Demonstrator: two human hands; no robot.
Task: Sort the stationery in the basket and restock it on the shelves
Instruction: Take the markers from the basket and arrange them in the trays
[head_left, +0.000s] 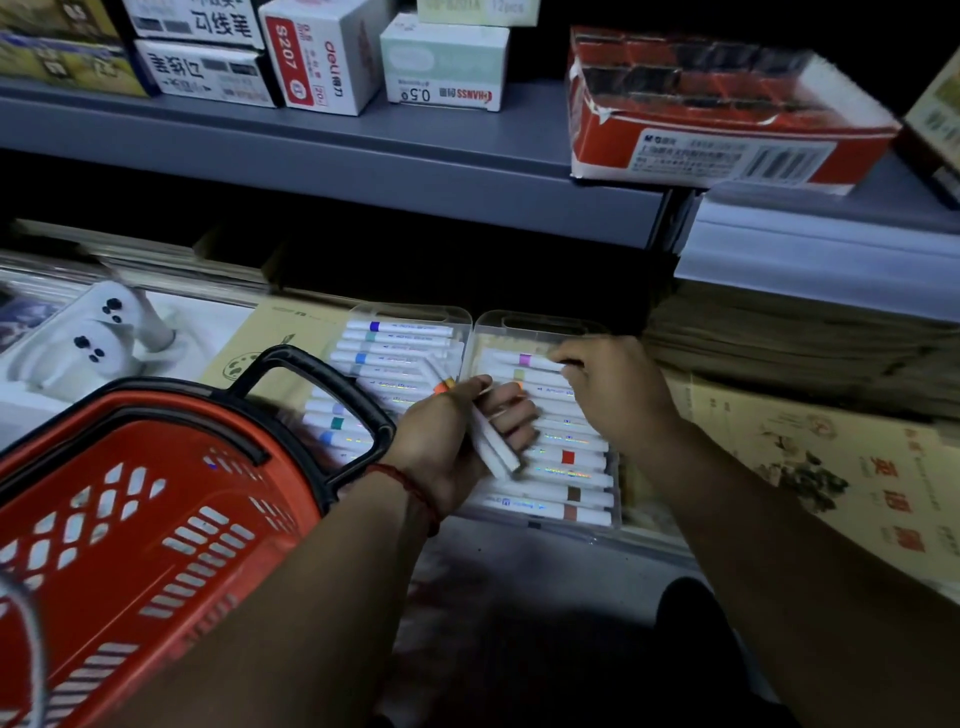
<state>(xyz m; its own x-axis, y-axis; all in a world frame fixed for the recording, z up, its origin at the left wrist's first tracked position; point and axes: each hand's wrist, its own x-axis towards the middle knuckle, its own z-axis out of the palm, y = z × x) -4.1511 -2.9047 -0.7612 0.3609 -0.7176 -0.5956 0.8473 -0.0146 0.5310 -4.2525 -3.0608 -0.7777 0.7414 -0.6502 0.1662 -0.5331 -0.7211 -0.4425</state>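
Note:
An open clear plastic marker case (540, 325) lies on the lower shelf, both halves lined with white markers (566, 457) that carry coloured bands. My left hand (462, 441) grips a few white markers (493, 441) over the middle of the case. My right hand (613, 384) reaches over the right half and pinches the end of a marker with a purple band (524, 359) in the top row. The red shopping basket (130, 519) with a black handle (322, 395) hangs at the lower left, beside my left forearm.
The grey upper shelf (363, 156) holds several pen boxes and a red carton (722, 109) that juts over its edge. A white boxed item (98, 338) lies left of the case. Paper packs (810, 467) and stacked sheets fill the right side.

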